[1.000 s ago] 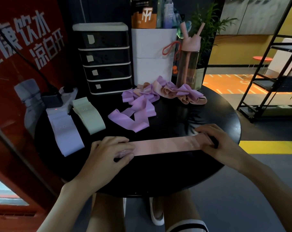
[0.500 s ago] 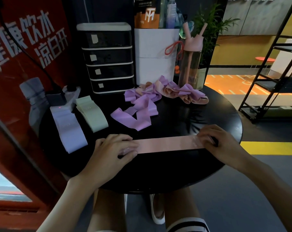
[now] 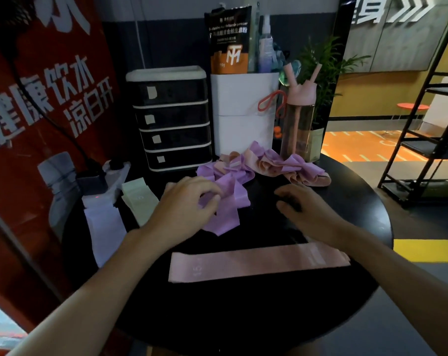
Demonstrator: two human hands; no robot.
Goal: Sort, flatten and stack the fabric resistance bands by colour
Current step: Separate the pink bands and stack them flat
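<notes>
Purple band (image 3: 233, 194) sits pinched between thumb and fingers of the left hand (image 3: 187, 206), while the right hand (image 3: 307, 211) hangs beside it, fingers loosely apart, beyond the flat pink band (image 3: 243, 265).

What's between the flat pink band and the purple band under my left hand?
Only bare black table, seen in the head view; the purple band and pink band lie apart.
</notes>
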